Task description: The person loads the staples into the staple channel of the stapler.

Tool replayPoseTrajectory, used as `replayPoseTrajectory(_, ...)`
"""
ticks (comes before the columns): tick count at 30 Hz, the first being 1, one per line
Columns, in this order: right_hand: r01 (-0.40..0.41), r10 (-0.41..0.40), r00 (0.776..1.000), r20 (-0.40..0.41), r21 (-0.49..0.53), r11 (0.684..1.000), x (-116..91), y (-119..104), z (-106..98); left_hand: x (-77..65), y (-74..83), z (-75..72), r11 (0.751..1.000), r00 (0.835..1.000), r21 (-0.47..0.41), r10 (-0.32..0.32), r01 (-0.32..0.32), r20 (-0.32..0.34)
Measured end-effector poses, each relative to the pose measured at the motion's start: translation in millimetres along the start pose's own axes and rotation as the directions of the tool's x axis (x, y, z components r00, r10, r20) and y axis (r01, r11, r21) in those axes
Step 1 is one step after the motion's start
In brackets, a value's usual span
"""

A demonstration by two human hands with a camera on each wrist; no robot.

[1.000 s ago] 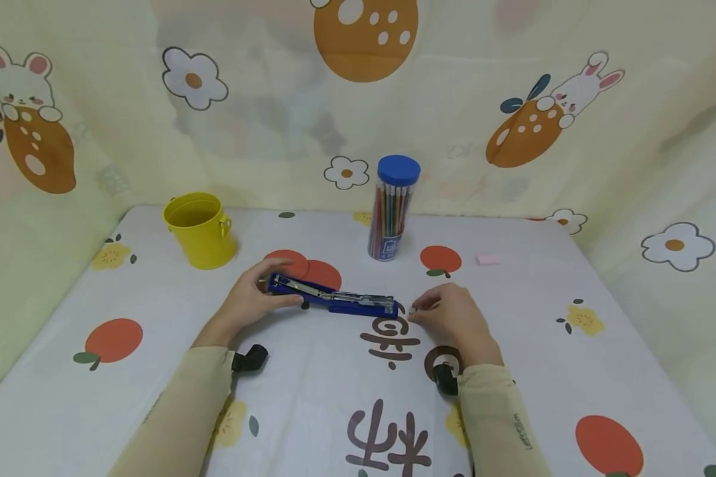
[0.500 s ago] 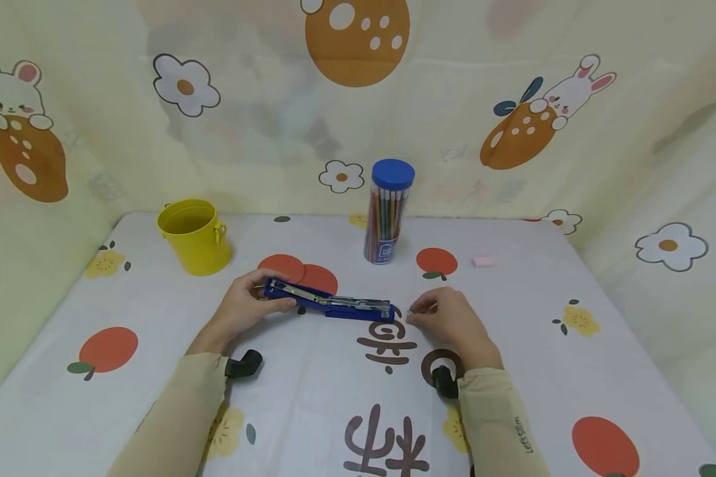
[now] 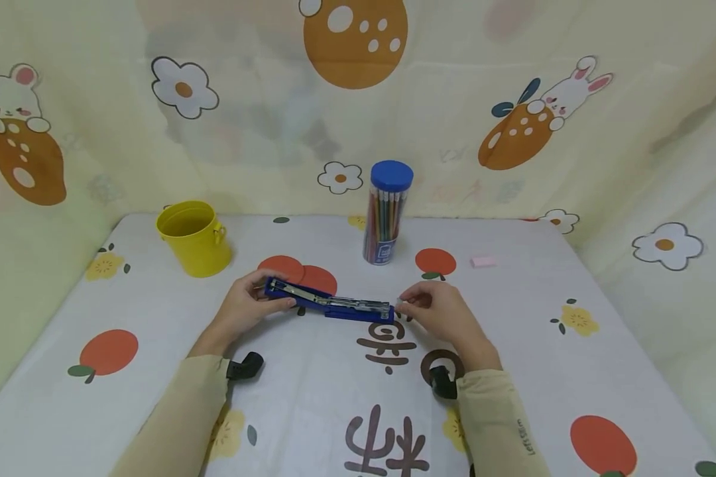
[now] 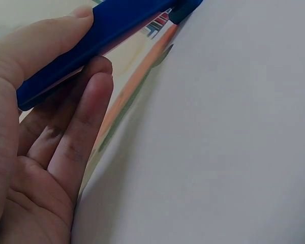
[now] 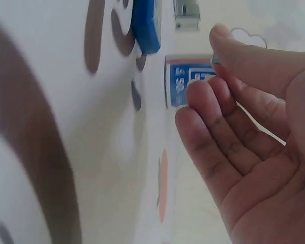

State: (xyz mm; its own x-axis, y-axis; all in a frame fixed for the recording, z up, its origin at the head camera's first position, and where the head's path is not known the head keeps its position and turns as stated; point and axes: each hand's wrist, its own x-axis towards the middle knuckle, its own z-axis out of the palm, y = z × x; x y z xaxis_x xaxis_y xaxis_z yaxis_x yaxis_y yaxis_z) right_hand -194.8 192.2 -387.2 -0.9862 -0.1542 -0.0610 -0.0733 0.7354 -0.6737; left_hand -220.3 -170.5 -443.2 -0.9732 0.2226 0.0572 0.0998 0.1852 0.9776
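A blue stapler [image 3: 358, 314], its top folded back to show the metal inside, lies slantwise over the table with its left end raised. My left hand [image 3: 242, 308] grips that left end; in the left wrist view the thumb [image 4: 46, 43] presses on the blue body with fingers beneath. Just past the stapler's right end, my right hand [image 3: 444, 315] pinches a small silvery piece [image 5: 216, 59] between thumb and forefinger. It looks like a short strip of staples, mostly hidden by the fingertips. The remaining right fingers are loosely bent.
Behind the stapler stands a clear tub of pencils [image 3: 384, 222] with a blue lid. A yellow bucket [image 3: 199, 248] is at the back left, and a pink eraser-like block [image 3: 483, 262] at the back right. A patterned cloth [image 3: 310, 411] covers the table.
My right hand has moved slightly left with the small silvery piece, closer to the stapler's right end. The left hand keeps its grip on the stapler. The head view has shifted a little.
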Motion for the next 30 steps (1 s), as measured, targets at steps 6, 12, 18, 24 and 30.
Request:
replayPoseTrajectory(6,0.061,-0.061,0.998,0.013,0.009,0.998,0,-12,12,-2.4,0.6,0.5,1.0,1.0,0.0,0.014,-0.014,-0.001)
replayPoseTrajectory(12,0.083,-0.082,0.996,0.026,-0.028,0.996,2,-18,21,-0.3,0.7,1.4,1.0,1.0,-0.001,0.022,-0.022,-0.004)
replayPoseTrajectory(18,0.067,-0.067,0.998,0.011,-0.071,0.995,3,-25,25,0.8,0.6,0.1,1.0,1.0,0.003,0.031,-0.031,-0.002)
replayPoseTrajectory(24,0.049,-0.047,0.999,0.018,-0.096,0.994,3,-29,27,1.1,0.3,-1.1,1.0,1.0,0.018,0.02,-0.02,-0.007)
replayPoseTrajectory(30,0.05,-0.05,0.999,0.006,-0.112,0.992,2,-29,29,0.6,-0.9,-0.2,0.999,1.0,0.014,0.029,-0.029,-0.005)
